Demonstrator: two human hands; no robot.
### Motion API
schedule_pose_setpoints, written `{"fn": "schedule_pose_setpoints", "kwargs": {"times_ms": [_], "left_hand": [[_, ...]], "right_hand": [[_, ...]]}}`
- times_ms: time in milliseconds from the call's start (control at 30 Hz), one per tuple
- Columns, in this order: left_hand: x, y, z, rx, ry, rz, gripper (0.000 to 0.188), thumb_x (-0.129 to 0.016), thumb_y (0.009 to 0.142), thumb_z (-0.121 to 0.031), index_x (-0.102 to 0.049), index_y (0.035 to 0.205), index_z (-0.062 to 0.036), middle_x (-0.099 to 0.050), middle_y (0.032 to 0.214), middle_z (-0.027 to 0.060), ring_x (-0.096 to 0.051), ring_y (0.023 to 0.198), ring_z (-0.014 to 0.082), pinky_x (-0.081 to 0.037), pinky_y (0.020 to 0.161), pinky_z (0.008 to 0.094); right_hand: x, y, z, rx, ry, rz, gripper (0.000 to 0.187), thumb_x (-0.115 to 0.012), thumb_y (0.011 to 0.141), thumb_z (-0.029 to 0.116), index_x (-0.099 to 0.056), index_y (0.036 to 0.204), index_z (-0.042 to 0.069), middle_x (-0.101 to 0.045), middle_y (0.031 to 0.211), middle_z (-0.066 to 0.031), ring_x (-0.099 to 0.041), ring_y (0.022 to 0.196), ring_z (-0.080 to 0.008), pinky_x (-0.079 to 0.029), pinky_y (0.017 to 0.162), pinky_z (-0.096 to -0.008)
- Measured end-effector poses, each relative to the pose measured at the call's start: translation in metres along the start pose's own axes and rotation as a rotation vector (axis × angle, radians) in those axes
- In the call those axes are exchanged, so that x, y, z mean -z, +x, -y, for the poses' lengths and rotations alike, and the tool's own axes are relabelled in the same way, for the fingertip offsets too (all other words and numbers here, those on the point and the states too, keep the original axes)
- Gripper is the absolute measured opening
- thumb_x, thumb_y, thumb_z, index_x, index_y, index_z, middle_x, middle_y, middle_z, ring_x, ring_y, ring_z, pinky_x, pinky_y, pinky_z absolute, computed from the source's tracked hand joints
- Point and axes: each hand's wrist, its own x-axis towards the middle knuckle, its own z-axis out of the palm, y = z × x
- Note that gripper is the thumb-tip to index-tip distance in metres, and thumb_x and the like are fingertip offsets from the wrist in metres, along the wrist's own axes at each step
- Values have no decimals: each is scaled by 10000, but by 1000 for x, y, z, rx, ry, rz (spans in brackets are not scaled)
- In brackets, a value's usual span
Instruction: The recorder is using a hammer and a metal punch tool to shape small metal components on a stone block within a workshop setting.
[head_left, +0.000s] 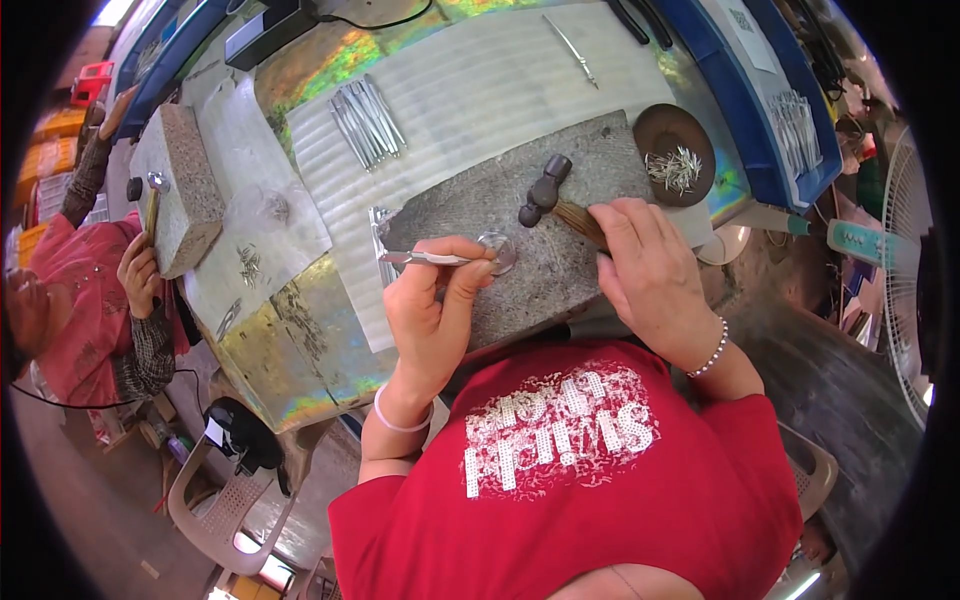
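My left hand [435, 305] is closed, pinching a slim silver metal piece [425, 258] between thumb and fingers. Against its fingertips, a small round shiny disc [503, 254] rests on the grey stone slab [455, 215]. My right hand [655, 275] has its fingers around the wooden handle of a ball-peen hammer [547, 190]; the dark head points away, over the slab. Part of the handle is hidden under that hand. On the right end of the slab's far side stands a brown round dish [657, 120] with many tiny silver pins [675, 170].
A bundle of slim silver pieces [368, 120] lies on white foam sheeting [460, 90], with a pointed silver tool [570, 50] farther off. Blue bins [735, 100] line the right side. At left, a co-worker's hand [140, 270] holds a hammer beside another stone block [190, 185].
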Motion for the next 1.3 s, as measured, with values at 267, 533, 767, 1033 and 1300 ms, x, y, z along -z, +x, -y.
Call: {"fn": "schedule_pose_setpoints", "kwargs": {"times_ms": [267,533,767,1033,1300], "left_hand": [[-4,-1,0,-21,34,-50,73,-546,884,0,-532,952,23,-640,855,95,-615,684,112,-498,628,215],[-5,0,1,-41,47,-68,60,-533,873,36,-531,929,17,-644,808,90,-632,646,125,-499,577,217],[-8,1,4,-91,71,-83,49,-531,875,33,-530,920,15,-635,800,86,-624,624,122,-491,556,221],[-9,4,-4,-568,601,8,240,-591,713,89,-547,928,-8,-603,821,119,-626,679,253,-495,547,314],[1,-1,-7,-526,661,128,270,-599,661,13,-558,926,-17,-597,817,112,-609,629,263,-478,508,338]], "right_hand": [[-2,-2,3,-27,27,35,459,-600,687,22,-471,1126,-18,-476,982,-143,-516,907,-292,-465,746,-365],[-5,-3,5,-147,235,54,409,-541,749,-3,-425,1140,22,-480,992,-169,-548,830,-380,-461,678,-442],[-8,-2,2,-141,233,11,401,-565,761,20,-424,1136,27,-468,996,-156,-565,779,-371,-485,652,-430],[-8,0,0,-148,721,0,316,-580,793,17,-469,1089,2,-557,850,-139,-597,695,-248,-465,604,-321],[31,35,37,282,874,61,281,-677,779,78,-576,1028,-4,-610,778,-98,-607,621,-198,-484,584,-277]]}}
